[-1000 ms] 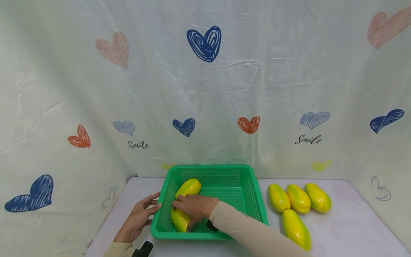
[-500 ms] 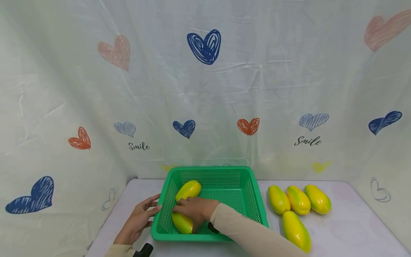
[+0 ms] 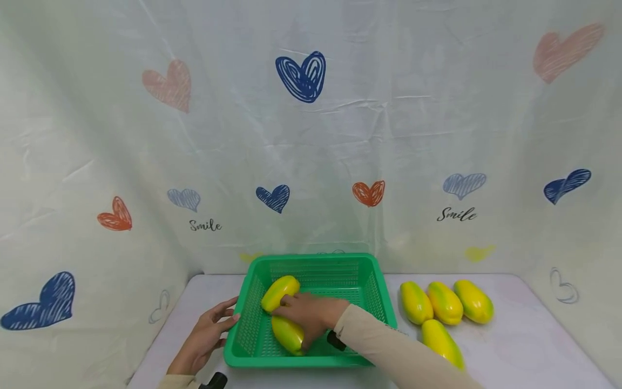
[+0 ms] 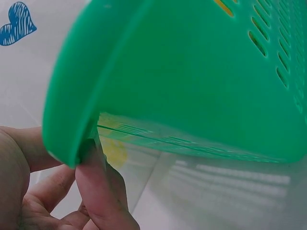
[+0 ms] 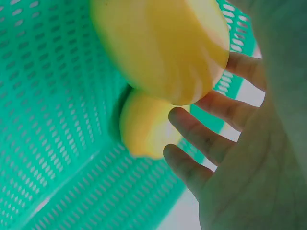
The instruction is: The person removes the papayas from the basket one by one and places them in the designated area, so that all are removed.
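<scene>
A green plastic basket (image 3: pixel 311 363) with perforated walls stands on the table. My left hand (image 3: pixel 201 335) is at its left side, its thumb and a finger pinching the rim (image 4: pixel 72 96) in the left wrist view. Inside the basket, my right hand (image 3: pixel 313 316) grips a yellow-green mango (image 3: pixel 288 335) near the front left. In the right wrist view, this mango (image 5: pixel 163 43) lies against the fingers, two of which extend past it. Behind it, a second mango (image 3: pixel 280 292) rests against the left side of the basket; the right hand partly covers the gap between the two.
Several more mangoes lie on the table right of the basket: three in a row, including the middle one (image 3: pixel 444 302), and another mango (image 3: pixel 441 343) in front, partly behind the right sleeve (image 3: pixel 384 340). A heart-printed curtain (image 3: pixel 311 140) hangs behind the table.
The right hand has shifted the front mango slightly right, away from the basket's left wall, and turned it. The left hand stays at the rim. The head view has shifted a little.
</scene>
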`<action>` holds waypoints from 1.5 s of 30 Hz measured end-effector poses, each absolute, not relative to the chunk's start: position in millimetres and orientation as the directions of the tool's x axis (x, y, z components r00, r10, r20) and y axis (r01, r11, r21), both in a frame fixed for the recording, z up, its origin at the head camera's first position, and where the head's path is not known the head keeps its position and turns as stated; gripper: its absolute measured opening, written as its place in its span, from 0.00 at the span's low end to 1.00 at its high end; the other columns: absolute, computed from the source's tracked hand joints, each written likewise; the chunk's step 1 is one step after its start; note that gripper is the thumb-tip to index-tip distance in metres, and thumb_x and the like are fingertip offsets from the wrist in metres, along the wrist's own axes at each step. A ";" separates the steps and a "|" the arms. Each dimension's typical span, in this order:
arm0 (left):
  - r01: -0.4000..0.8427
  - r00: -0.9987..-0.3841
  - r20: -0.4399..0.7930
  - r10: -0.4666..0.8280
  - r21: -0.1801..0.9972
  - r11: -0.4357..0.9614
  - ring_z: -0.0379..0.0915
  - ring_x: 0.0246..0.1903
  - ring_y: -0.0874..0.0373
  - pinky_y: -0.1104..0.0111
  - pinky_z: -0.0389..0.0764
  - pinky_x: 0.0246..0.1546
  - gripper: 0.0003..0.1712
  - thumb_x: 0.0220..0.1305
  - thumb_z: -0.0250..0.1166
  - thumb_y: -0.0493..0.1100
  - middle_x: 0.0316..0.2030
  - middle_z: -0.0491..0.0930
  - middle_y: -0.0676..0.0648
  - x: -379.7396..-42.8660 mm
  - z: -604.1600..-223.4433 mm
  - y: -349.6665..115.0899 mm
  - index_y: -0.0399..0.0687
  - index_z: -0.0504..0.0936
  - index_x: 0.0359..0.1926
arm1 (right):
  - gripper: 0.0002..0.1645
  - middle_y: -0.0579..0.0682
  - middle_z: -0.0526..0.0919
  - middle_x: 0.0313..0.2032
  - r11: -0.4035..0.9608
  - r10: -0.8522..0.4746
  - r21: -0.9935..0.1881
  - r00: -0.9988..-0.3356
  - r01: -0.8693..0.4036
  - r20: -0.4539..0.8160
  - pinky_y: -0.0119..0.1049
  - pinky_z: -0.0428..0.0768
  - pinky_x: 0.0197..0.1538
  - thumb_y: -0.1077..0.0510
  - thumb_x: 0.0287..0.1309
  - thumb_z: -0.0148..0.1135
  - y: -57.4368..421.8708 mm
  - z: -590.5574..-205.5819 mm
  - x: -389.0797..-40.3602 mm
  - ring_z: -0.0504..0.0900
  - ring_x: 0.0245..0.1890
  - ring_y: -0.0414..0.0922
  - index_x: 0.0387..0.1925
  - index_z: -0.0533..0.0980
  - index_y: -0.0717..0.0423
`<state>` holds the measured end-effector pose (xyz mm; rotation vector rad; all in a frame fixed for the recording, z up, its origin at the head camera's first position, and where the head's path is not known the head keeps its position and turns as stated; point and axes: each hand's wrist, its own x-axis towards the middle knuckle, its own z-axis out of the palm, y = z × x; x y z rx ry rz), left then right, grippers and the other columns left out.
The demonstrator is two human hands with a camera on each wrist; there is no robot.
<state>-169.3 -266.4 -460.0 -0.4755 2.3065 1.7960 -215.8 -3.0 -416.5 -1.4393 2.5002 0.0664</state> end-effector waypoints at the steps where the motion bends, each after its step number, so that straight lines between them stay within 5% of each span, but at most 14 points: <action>1: -0.358 -0.932 -0.334 -0.139 0.908 0.219 0.79 0.43 0.52 0.59 0.81 0.39 0.36 0.75 0.67 0.42 0.62 0.70 0.31 -169.2 -460.3 -266.6 0.39 0.66 0.78 | 0.57 0.43 0.70 0.66 0.511 -0.846 -0.096 -0.480 -0.854 -0.232 0.31 0.74 0.62 0.42 0.50 0.85 1.5 -414.3 -216.3 0.72 0.60 0.40 0.77 0.65 0.42; 14: -0.368 -0.929 -0.344 -0.139 0.904 0.218 0.78 0.41 0.53 0.60 0.81 0.40 0.36 0.76 0.65 0.41 0.62 0.71 0.32 -172.6 -461.6 -266.2 0.38 0.65 0.78 | 0.58 0.48 0.68 0.72 0.558 -0.830 -0.173 -0.550 -0.812 -0.096 0.45 0.73 0.71 0.46 0.50 0.86 67.4 -389.9 -215.1 0.72 0.66 0.47 0.78 0.65 0.43; 45: -0.365 -0.930 -0.346 -0.125 0.911 0.191 0.79 0.41 0.54 0.59 0.82 0.40 0.35 0.77 0.64 0.41 0.63 0.69 0.32 -173.9 -464.8 -267.0 0.39 0.63 0.79 | 0.60 0.56 0.68 0.74 0.613 -0.724 -0.187 -0.641 -0.768 0.257 0.62 0.75 0.66 0.52 0.46 0.87 199.9 -368.8 -178.8 0.70 0.70 0.59 0.78 0.64 0.51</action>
